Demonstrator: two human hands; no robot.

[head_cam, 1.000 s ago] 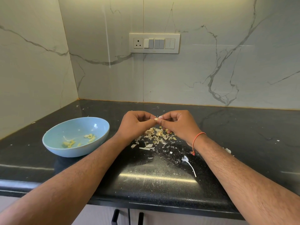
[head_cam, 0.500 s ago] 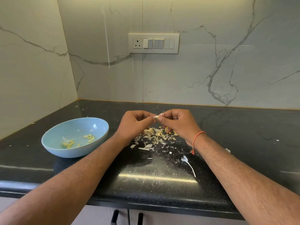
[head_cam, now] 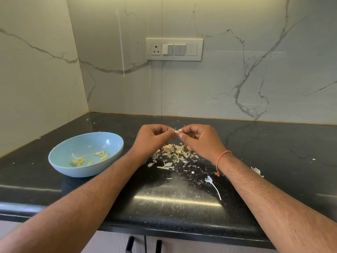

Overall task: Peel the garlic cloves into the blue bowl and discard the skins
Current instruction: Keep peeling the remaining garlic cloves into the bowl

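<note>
Both hands, left (head_cam: 153,138) and right (head_cam: 197,139), pinch one clove (head_cam: 176,132) above the skins (head_cam: 175,154); several peeled cloves lie in the bowl (head_cam: 60,161) left of them, so peeling seems midway, skins undiscarded.

My forearms are bare to the frame's edge, with no sleeves showing, and both carry dark hair. Around my right wrist sits a thin orange thread bracelet (head_cam: 222,157), its knotted end dangling below. My left hand (head_cam: 152,141) and right hand (head_cam: 198,139) wear no rings.
</note>
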